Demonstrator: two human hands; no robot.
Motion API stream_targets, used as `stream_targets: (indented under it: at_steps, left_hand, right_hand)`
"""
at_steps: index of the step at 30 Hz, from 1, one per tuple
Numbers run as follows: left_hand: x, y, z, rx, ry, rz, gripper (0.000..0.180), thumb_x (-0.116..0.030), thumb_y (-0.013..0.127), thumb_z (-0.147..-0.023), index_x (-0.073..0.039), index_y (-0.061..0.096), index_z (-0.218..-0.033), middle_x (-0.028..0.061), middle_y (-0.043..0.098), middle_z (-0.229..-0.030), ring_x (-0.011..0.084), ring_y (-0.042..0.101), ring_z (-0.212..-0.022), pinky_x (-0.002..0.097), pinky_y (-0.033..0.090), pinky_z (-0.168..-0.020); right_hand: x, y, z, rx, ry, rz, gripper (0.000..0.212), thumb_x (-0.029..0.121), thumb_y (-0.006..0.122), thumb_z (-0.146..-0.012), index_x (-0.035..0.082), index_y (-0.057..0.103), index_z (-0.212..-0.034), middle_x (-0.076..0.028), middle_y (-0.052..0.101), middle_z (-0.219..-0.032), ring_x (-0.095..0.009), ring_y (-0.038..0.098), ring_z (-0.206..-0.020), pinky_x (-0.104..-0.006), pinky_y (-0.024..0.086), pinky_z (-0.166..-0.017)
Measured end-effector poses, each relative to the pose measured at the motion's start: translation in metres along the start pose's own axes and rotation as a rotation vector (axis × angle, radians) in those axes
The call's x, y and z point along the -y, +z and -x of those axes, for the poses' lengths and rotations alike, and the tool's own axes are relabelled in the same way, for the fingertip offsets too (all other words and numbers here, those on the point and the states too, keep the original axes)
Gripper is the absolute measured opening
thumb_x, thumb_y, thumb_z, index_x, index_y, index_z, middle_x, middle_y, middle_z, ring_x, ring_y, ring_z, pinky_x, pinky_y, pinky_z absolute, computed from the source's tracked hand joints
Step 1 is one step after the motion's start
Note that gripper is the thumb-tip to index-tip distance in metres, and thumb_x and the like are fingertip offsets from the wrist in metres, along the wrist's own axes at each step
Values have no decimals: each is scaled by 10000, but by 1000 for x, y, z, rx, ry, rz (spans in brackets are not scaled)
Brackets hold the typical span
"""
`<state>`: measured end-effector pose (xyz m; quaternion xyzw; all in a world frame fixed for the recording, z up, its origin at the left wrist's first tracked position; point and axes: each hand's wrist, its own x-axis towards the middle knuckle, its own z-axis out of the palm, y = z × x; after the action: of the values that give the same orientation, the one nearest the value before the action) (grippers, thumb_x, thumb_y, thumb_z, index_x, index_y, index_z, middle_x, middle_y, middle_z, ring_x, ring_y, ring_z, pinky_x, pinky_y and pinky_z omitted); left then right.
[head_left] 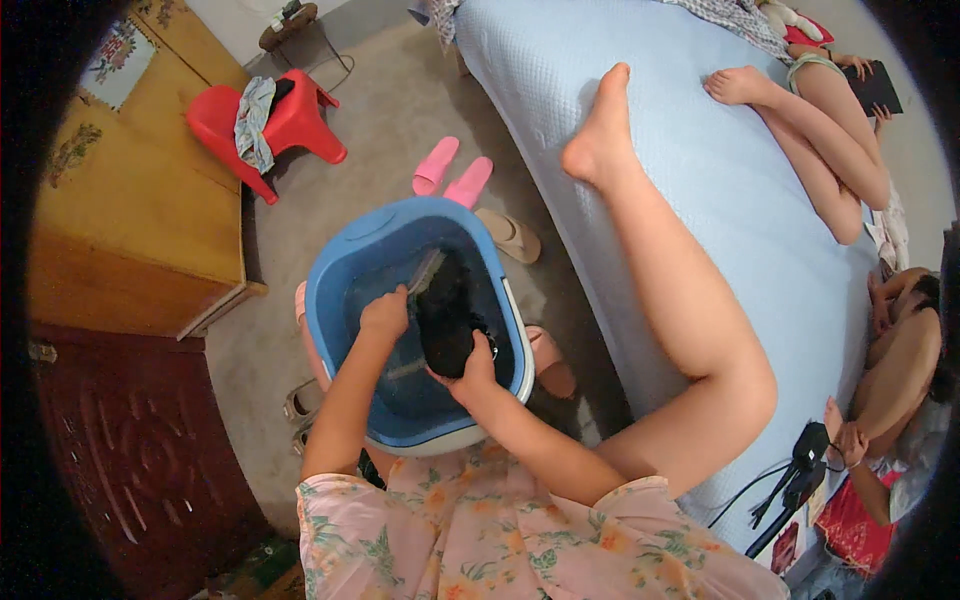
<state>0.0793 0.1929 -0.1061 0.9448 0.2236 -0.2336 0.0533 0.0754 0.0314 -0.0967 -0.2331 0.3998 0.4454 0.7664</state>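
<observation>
A blue tub with a white outer rim stands before me, with what looks like water in it. Inside its opening, my right hand grips a dark black shoe by the near end, thumb on top. My left hand is closed round the handle of a scrubbing brush, whose pale bristles lie against the shoe's far left side. Shadow and the dark colour hide the shoe's details.
Pink slippers and a beige shoe lie beyond the tub. A red stool carries clothing. At right is a bed with a light blue cover, my bent leg on it, and other people. A yellow wooden cabinet stands left.
</observation>
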Motion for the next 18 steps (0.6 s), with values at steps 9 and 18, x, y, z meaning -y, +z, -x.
stream_targets:
  at_steps: [9, 18]
  left_hand:
    - [-12, 15, 59, -51, 61, 148, 178, -61, 425, -717, -16, 391, -887, 209, 562, -746, 346, 562, -712, 419, 454, -632]
    - [-31, -1, 154, -52, 214, 156, 157, -95, 401, -758, -1, 365, -878, 213, 546, -688, 367, 545, -639, 443, 437, -534]
  right_hand:
    - [3, 10, 12, -47, -100, -89, 558, 491, 375, -761, 120, 366, -1178, -83, 425, -1140, -276, 419, -998, -410, 345, -834]
    - [2, -16, -17, 98, -83, -180, 539, 509, 334, -756, 119, 409, -1121, -82, 454, -1080, -273, 421, -977, -389, 338, -813]
